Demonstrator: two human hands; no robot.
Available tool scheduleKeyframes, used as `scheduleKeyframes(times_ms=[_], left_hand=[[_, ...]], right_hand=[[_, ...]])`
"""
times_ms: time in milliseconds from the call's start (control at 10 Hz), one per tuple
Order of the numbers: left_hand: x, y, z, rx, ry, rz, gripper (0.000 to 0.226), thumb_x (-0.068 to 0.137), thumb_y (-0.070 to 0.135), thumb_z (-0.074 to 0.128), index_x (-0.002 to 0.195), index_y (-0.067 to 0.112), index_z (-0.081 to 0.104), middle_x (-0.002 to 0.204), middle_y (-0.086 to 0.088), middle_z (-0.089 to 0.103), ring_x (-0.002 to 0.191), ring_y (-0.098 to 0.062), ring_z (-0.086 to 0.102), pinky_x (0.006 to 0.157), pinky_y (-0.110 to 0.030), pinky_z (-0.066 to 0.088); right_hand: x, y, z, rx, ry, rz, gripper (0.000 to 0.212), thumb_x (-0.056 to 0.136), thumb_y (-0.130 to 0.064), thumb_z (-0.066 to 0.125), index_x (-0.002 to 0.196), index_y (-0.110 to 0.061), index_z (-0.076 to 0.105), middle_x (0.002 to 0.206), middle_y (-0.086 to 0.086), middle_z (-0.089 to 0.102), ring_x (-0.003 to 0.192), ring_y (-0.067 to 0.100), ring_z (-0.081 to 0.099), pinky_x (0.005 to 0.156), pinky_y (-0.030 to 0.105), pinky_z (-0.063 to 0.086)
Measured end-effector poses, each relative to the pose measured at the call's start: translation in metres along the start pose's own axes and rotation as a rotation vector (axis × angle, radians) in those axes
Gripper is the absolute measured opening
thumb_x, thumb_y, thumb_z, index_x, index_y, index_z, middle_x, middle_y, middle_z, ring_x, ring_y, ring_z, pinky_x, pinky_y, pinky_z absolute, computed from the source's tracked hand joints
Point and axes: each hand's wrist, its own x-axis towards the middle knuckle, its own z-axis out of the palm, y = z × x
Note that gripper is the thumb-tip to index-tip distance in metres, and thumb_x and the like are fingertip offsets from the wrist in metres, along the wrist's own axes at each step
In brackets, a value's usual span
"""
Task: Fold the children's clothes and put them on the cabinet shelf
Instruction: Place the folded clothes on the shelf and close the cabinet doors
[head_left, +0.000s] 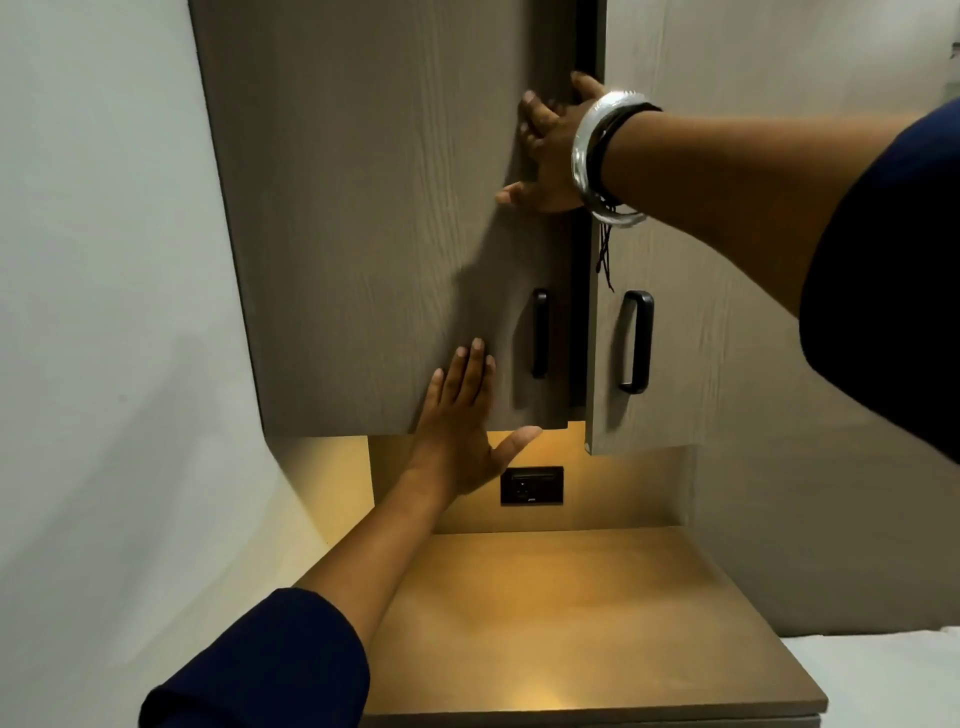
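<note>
A grey wood-grain wall cabinet fills the upper view. My left hand (464, 415) lies flat with spread fingers on the lower part of the left door (363, 218), beside its black handle (540, 332). My right hand (545, 150), with silver bangles on the wrist, presses open against the same door's right edge, higher up. A narrow dark gap shows between this door and the right door (701, 260). No clothes and no shelf are visible.
The right door has its own black handle (636, 340). Below the cabinet a lit wooden counter (571, 613) stands with a black wall socket (531, 485) above it. White walls flank the cabinet; a white surface shows at bottom right.
</note>
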Motion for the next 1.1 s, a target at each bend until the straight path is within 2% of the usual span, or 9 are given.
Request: scheduleKeyframes(times_ms=[200, 300, 400, 500, 600, 700, 800, 1000, 1100], left_hand=[[0.001, 0.002, 0.003, -0.004, -0.002, -0.019, 0.106, 0.080, 0.086, 0.008, 0.154, 0.012, -0.011, 0.161, -0.003, -0.026, 0.147, -0.018, -0.026, 0.122, -0.047, -0.003], [0.001, 0.010, -0.001, -0.050, 0.050, -0.042, 0.103, 0.082, 0.084, 0.011, 0.154, 0.014, -0.009, 0.162, -0.004, -0.021, 0.149, -0.017, -0.022, 0.122, -0.046, -0.005], [-0.006, 0.033, -0.004, -0.084, 0.179, 0.131, 0.097, 0.087, 0.076, 0.019, 0.155, 0.011, -0.002, 0.164, -0.009, -0.013, 0.151, -0.023, -0.012, 0.121, -0.041, -0.010], [-0.016, 0.072, 0.005, -0.086, 0.211, 0.464, 0.092, 0.091, 0.069, 0.028, 0.155, 0.006, 0.008, 0.164, -0.012, -0.003, 0.152, -0.027, -0.002, 0.123, -0.041, -0.005], [-0.017, 0.096, 0.021, -0.014, 0.088, 0.391, 0.095, 0.091, 0.072, 0.023, 0.154, 0.005, -0.003, 0.163, -0.010, -0.013, 0.151, -0.022, -0.013, 0.120, -0.036, -0.013], [-0.008, 0.096, 0.036, 0.058, 0.010, 0.255, 0.098, 0.090, 0.075, 0.017, 0.153, 0.005, -0.008, 0.162, -0.009, -0.019, 0.149, -0.021, -0.019, 0.120, -0.035, -0.018], [0.002, 0.093, 0.044, 0.148, -0.062, 0.202, 0.100, 0.089, 0.077, 0.012, 0.153, 0.002, -0.004, 0.162, -0.012, -0.017, 0.149, -0.024, -0.019, 0.120, -0.039, -0.012], [0.009, 0.094, 0.054, 0.212, -0.160, 0.125, 0.104, 0.086, 0.078, 0.022, 0.153, 0.005, -0.009, 0.161, -0.013, -0.021, 0.148, -0.026, -0.022, 0.121, -0.042, -0.010], [0.006, 0.102, 0.049, 0.224, -0.168, 0.114, 0.105, 0.086, 0.076, 0.027, 0.152, 0.005, -0.016, 0.158, -0.013, -0.029, 0.146, -0.027, -0.027, 0.122, -0.043, -0.010]], right_hand=[[0.004, -0.003, 0.014, -0.175, 0.084, -0.009, 0.091, 0.087, -0.076, 0.015, 0.155, -0.017, 0.001, 0.163, 0.009, -0.007, 0.150, 0.030, 0.003, 0.120, 0.048, -0.006], [-0.008, 0.001, 0.009, -0.139, 0.205, -0.061, 0.081, 0.093, -0.068, 0.015, 0.154, -0.014, 0.014, 0.163, 0.010, 0.003, 0.150, 0.030, 0.003, 0.121, 0.049, -0.002], [-0.027, 0.009, 0.016, 0.056, 0.408, -0.068, 0.074, 0.097, -0.059, 0.016, 0.153, -0.011, 0.021, 0.163, 0.012, 0.005, 0.150, 0.030, 0.003, 0.121, 0.049, 0.002], [-0.038, 0.029, 0.035, 0.318, 0.555, 0.154, 0.077, 0.096, -0.060, 0.015, 0.154, -0.009, 0.014, 0.162, 0.015, 0.007, 0.150, 0.031, 0.003, 0.122, 0.048, 0.001], [-0.041, 0.055, 0.054, 0.459, 0.464, 0.263, 0.075, 0.097, -0.059, 0.013, 0.154, -0.011, 0.006, 0.163, 0.012, -0.001, 0.150, 0.027, -0.003, 0.122, 0.045, -0.002], [-0.038, 0.070, 0.076, 0.432, 0.404, 0.157, 0.072, 0.098, -0.057, 0.014, 0.154, -0.014, 0.003, 0.163, 0.009, -0.005, 0.150, 0.025, -0.006, 0.122, 0.044, -0.003], [-0.033, 0.071, 0.092, 0.400, 0.340, 0.101, 0.072, 0.097, -0.058, 0.013, 0.155, -0.015, 0.004, 0.163, 0.008, -0.005, 0.150, 0.026, -0.006, 0.122, 0.046, -0.003], [-0.030, 0.079, 0.108, 0.456, 0.323, 0.051, 0.072, 0.099, -0.056, 0.021, 0.155, -0.016, 0.002, 0.163, 0.007, -0.009, 0.150, 0.027, -0.010, 0.122, 0.046, -0.003], [-0.041, 0.077, 0.088, 0.699, 0.306, -0.001, 0.066, 0.101, -0.049, 0.030, 0.155, -0.017, 0.008, 0.164, 0.006, -0.004, 0.150, 0.024, -0.004, 0.122, 0.041, 0.001]])
